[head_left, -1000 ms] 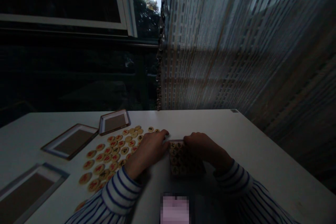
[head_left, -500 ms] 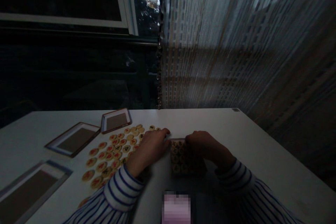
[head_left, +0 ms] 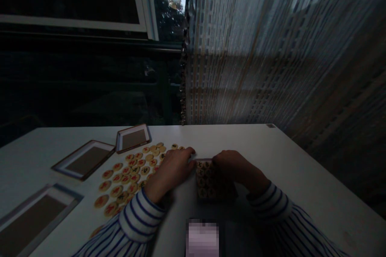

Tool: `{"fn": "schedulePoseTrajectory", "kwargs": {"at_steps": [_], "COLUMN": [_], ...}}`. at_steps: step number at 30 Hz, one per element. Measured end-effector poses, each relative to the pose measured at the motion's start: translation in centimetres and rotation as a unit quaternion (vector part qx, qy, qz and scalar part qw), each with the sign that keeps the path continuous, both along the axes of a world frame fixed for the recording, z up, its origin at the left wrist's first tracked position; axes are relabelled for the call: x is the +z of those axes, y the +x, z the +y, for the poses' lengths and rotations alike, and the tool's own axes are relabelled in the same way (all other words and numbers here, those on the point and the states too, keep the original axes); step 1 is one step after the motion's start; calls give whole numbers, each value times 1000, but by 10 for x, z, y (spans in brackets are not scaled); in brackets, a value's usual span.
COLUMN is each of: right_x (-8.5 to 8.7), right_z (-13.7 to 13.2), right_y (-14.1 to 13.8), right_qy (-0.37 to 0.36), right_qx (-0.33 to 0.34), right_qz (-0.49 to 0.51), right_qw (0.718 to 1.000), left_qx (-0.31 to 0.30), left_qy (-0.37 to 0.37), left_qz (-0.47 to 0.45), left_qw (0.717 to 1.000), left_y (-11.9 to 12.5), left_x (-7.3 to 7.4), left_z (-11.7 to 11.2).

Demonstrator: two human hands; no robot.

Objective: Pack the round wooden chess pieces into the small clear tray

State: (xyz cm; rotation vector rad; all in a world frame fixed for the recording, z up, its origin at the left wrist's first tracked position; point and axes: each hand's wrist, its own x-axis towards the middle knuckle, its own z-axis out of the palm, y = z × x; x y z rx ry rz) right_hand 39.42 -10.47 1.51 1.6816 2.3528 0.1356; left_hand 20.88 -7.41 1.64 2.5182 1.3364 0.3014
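Observation:
A small box (head_left: 208, 180) packed with round wooden chess pieces lies on the white table (head_left: 301, 176) in front of me. My left hand (head_left: 173, 168) rests at the box's left far corner, fingers curled, fingertips touching its edge. My right hand (head_left: 235, 166) lies curled over the box's far right part, covering some pieces. Both sleeves are white with blue stripes. To the left, several loose round pieces (head_left: 129, 176) with red and black characters lie spread flat on the table.
Three shallow rectangular lids or trays lie on the left: one near the back (head_left: 132, 138), one in the middle (head_left: 84, 158), one at the front left (head_left: 33, 215). A striped curtain (head_left: 271, 48) hangs behind the table. A dark window fills the left.
The hands have barely shifted on the box; the view moved slightly. More pieces show at the box's far left corner than a second ago.

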Motion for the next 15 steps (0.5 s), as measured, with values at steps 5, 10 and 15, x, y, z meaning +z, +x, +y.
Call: {"fn": "schedulePoseTrajectory", "kwargs": {"at_steps": [5, 10, 15], "right_x": [0, -1, 1], "right_z": [0, -1, -3], "right_y": [0, 0, 0], "right_qy": [-5, 3, 12], "right_qx": [-3, 4, 9], "right_qz": [-8, -1, 4], "right_qw": [1000, 1000, 1000], "left_qx": [-5, -14, -18], "left_qy": [18, 24, 29], "left_qz": [0, -7, -5], "left_qw": [1000, 1000, 999], "left_y": [-1, -1, -2], "left_x": [-2, -5, -5], "left_z": [0, 2, 2]}}
